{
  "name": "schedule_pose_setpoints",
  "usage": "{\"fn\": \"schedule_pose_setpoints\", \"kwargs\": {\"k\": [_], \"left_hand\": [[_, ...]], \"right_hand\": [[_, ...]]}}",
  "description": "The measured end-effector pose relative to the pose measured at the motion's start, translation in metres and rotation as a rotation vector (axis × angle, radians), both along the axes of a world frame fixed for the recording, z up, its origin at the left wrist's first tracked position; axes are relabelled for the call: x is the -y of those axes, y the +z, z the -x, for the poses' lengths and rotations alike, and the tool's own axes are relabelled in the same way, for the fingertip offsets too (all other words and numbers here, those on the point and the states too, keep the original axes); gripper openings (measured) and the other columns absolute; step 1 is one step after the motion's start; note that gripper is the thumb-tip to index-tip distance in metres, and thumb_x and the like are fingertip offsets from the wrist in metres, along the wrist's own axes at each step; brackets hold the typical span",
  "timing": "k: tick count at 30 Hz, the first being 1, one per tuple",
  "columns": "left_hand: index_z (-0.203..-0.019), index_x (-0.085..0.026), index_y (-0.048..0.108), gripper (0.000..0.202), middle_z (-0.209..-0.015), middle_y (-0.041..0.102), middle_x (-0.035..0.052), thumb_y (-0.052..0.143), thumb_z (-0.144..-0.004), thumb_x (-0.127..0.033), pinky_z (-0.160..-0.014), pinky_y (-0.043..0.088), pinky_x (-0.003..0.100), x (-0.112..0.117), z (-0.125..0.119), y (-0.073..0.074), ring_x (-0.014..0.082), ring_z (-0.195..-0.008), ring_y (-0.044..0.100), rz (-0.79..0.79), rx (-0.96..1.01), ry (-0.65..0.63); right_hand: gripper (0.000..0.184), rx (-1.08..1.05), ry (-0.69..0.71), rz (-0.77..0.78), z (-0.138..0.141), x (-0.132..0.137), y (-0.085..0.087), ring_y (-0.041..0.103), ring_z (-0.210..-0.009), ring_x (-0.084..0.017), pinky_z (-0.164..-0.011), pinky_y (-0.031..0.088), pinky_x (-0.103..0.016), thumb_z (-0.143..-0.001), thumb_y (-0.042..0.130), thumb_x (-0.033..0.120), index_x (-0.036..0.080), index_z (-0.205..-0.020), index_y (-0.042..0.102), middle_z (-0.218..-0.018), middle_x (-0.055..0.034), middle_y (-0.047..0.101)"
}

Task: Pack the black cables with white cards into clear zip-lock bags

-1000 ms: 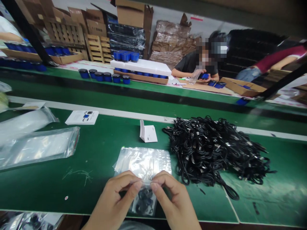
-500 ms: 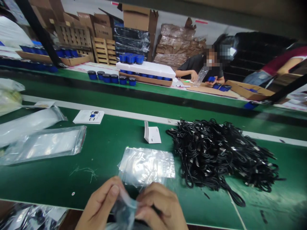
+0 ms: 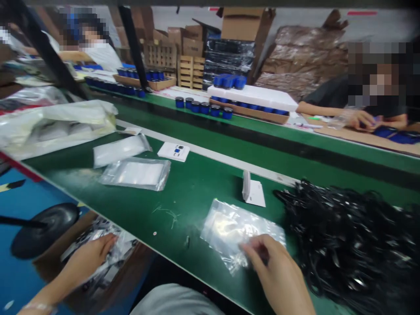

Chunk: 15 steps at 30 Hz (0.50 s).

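Observation:
My right hand [image 3: 274,269] is over the pile of clear plastic bags [image 3: 226,227] on the green bench, thumb and forefinger pinched at a bag by the pile's near edge. Down to the left, my left hand [image 3: 90,256] reaches over an open cardboard box [image 3: 49,262] of filled clear bags [image 3: 113,271]. Its fingers are close together and blurred, so whether they hold a bag is unclear. A folded white leaflet [image 3: 255,192] stands behind the bag pile. A heap of black cables [image 3: 348,245] lies right of my right hand.
Flat plastic packs [image 3: 139,173] and a stack of printed cards [image 3: 173,151] lie on the bench's left part. Blue jars with black lids [image 3: 205,108] line the far ledge. A co-worker [image 3: 370,96] sits across. A round black stand base [image 3: 46,229] is beside the box.
My hands, earlier together on a small clear bag, have parted. The left went down to the box, the right forward to the bag pile. The view has swung left.

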<state>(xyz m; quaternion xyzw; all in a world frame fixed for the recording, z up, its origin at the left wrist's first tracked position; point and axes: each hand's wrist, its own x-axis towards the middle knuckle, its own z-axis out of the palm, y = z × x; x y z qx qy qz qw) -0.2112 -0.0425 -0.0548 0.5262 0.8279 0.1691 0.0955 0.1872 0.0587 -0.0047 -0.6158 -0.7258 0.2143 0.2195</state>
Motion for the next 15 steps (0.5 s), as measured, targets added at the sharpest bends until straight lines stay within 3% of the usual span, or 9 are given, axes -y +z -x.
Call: {"fn": "schedule_pose_setpoints", "kwargs": {"k": [3,5,7,8,9,11,13,15], "left_hand": [[-0.086,-0.011,0.073,0.031,-0.075,0.073,0.0062,0.054,-0.077,-0.034,-0.084,0.051,0.04,0.005,0.008,0.016,0.0328,-0.088,0.07,0.107,-0.024,-0.025],[-0.094,-0.013,0.073,0.031,-0.084,0.075,0.006,0.059,-0.077,-0.035,-0.086,0.051,0.036,0.008,-0.011,0.035,0.0317,-0.095,0.069,0.17,0.034,-0.119],[-0.102,-0.029,0.072,0.026,-0.095,0.076,-0.004,0.063,-0.079,-0.038,-0.082,0.052,0.022,0.005,-0.046,0.059,0.0199,-0.092,0.07,0.225,0.161,-0.297],[-0.11,-0.039,0.066,0.031,-0.098,0.075,-0.0093,0.064,-0.079,-0.039,-0.079,0.052,0.016,0.001,-0.067,0.072,0.0142,-0.089,0.07,0.26,0.26,-0.449],[-0.112,-0.042,0.063,0.029,-0.107,0.071,-0.0092,0.06,-0.084,-0.034,-0.085,0.051,0.017,-0.006,-0.089,0.085,0.0127,-0.096,0.068,0.302,0.396,-0.638],[-0.116,-0.041,0.059,0.031,-0.128,0.06,-0.0067,0.057,-0.088,-0.03,-0.102,0.042,0.024,-0.026,-0.129,0.102,0.014,-0.121,0.053,0.174,0.523,-0.807],[-0.129,-0.036,0.049,0.044,-0.143,0.046,-0.0003,0.06,-0.086,-0.034,-0.109,0.034,0.033,-0.049,-0.162,0.108,0.019,-0.134,0.038,-0.012,0.497,-0.816],[-0.125,-0.028,0.054,0.045,-0.134,0.056,0.0045,0.064,-0.083,-0.038,-0.109,0.033,0.038,-0.071,-0.185,0.103,0.0221,-0.126,0.048,-0.054,0.496,-0.833]], "right_hand": [[0.03,-0.095,-0.01,0.124,-0.008,-0.001,0.005,0.06,-0.059,-0.019,-0.058,0.047,-0.027,-0.086,0.049,0.053,0.025,-0.076,0.055,-0.069,0.0007,0.064],[0.029,-0.201,0.03,0.135,-0.013,-0.001,0.007,0.064,-0.062,-0.017,-0.058,0.049,-0.023,-0.085,0.05,0.052,0.024,-0.077,0.056,-0.071,0.0003,0.066],[0.026,-0.28,0.056,0.103,-0.014,-0.001,0.012,0.066,-0.065,-0.016,-0.06,0.05,-0.02,-0.085,0.052,0.048,0.023,-0.076,0.057,-0.07,0.0001,0.067],[0.023,-0.294,0.071,0.09,-0.013,0.001,0.015,0.065,-0.064,-0.015,-0.06,0.05,-0.019,-0.084,0.054,0.045,0.023,-0.076,0.058,-0.069,0.0006,0.067],[0.021,-0.296,0.094,0.086,-0.01,0.002,0.018,0.064,-0.062,-0.015,-0.059,0.05,-0.018,-0.084,0.055,0.042,0.023,-0.076,0.059,-0.067,0.0012,0.066],[0.016,-0.299,0.165,0.104,-0.003,0.007,0.026,0.063,-0.061,-0.014,-0.058,0.049,-0.018,-0.084,0.058,0.035,0.023,-0.076,0.061,-0.066,0.0018,0.066],[0.011,-0.355,0.216,0.141,0.005,0.012,0.034,0.064,-0.063,-0.014,-0.06,0.049,-0.018,-0.084,0.059,0.03,0.022,-0.078,0.062,-0.069,0.0014,0.068],[0.006,-0.473,0.195,0.168,0.009,0.015,0.039,0.065,-0.065,-0.014,-0.062,0.049,-0.019,-0.084,0.059,0.026,0.021,-0.083,0.062,-0.071,0.0008,0.07]]}}
